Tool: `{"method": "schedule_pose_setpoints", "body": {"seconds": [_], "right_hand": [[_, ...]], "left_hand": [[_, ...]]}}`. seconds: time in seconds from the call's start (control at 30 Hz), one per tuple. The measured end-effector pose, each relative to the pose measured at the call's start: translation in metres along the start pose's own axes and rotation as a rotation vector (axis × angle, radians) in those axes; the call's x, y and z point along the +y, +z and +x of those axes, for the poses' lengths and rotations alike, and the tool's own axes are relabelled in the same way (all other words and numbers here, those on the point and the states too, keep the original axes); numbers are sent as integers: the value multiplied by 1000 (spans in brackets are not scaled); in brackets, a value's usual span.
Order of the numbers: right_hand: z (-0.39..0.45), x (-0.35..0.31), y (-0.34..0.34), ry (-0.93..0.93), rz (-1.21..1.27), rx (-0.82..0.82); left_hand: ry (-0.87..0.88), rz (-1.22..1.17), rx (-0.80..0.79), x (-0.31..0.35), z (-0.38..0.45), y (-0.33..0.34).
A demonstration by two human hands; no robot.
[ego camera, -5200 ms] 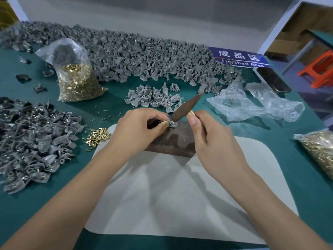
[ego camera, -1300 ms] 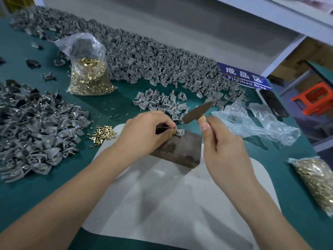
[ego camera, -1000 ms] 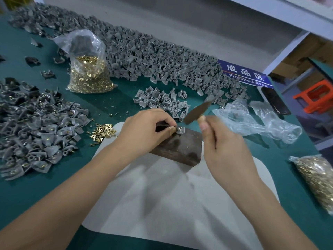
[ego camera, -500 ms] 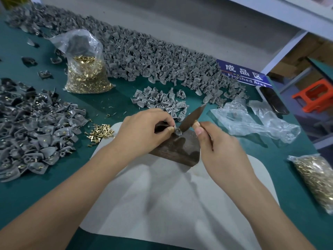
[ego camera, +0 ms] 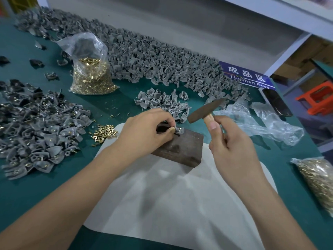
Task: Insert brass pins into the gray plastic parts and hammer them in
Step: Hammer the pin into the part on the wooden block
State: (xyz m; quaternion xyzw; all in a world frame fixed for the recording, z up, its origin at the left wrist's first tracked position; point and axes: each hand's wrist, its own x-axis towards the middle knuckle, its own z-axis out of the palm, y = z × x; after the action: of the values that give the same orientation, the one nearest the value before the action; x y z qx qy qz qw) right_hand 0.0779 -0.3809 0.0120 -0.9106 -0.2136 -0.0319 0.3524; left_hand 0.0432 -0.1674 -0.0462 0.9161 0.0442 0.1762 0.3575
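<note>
Rusty hammer (ego camera: 205,111) head's long axis slants up-right, raised above block (ego camera: 180,147).

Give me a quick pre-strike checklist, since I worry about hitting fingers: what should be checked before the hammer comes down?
1. Gray part sits on the block: ok.
2. Left hand pinches the part to steady it: ok.
3. Left fingertips are clear of the strike spot: not ok, they sit right beside it.
4. Right hand grips the hammer handle: ok.
5. Hammer head is raised above the part: ok.
6. Pin is seated straight in the part: cannot tell, too small.
</note>
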Motion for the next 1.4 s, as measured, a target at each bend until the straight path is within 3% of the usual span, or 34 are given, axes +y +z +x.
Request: {"method": "schedule_pose_setpoints", "body": {"seconds": [0.17,0.33,0.5,0.9,1.1,1.4], "right_hand": [[-7,-6,12,-20,-16,41],[-1,-7,13,4,-142,-96],[0,-15,9,-25,-63,69],[-6,-11,9,-36,-43,95],[-9,-5,14,18,-168,-98],[-7,-9,8,16,-121,-39]], "left_hand": [[-3,18,-8,-1,1,0],[3,43,-34,-1,1,0],[4,20,-28,-2,-1,-1],[45,114,26,4,-2,-2],[43,130,30,3,0,-1],[23,77,19,3,0,-2]]}}
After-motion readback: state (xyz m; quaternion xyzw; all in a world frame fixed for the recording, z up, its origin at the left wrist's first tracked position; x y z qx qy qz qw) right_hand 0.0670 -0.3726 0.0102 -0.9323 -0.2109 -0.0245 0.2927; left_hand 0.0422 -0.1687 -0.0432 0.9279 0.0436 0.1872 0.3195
